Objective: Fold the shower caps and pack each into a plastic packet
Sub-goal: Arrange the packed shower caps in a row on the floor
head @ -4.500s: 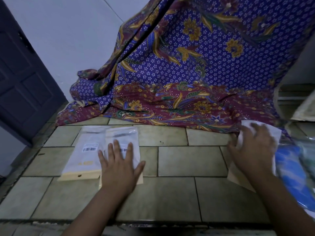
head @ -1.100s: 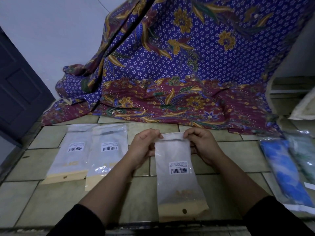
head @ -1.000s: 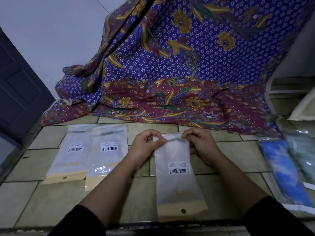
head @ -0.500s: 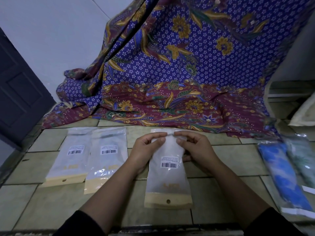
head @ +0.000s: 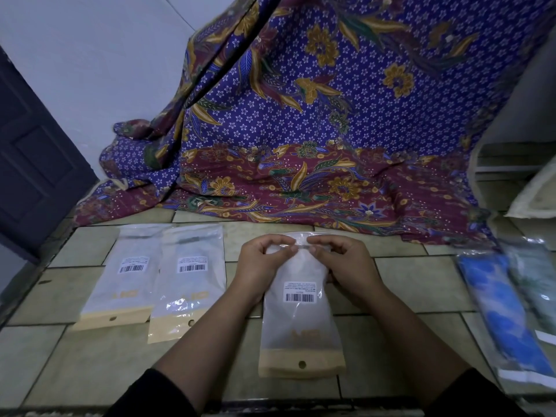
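Observation:
A white plastic packet [head: 299, 317] with a barcode label and a tan header strip lies on the tiled floor in front of me. My left hand [head: 263, 266] and my right hand [head: 343, 266] both pinch its far top edge, fingertips nearly meeting at the middle. Two more packets of the same kind, the left packet [head: 120, 275] and the second packet [head: 191, 278], lie side by side to the left. A blue patterned shower cap [head: 505, 311] in clear wrap lies at the right, with a greenish cap [head: 538, 278] beside it.
A purple and maroon batik cloth [head: 301, 130] drapes down the wall onto the floor behind the packets. A dark door [head: 33, 164] stands at the left. A white shelf [head: 511, 164] and a cream cushion edge [head: 535, 194] are at the right.
My right hand fetched a third packet from the right and laid it before me. Both hands then slid along its top edge toward the middle; over the last half second they stay pinched there.

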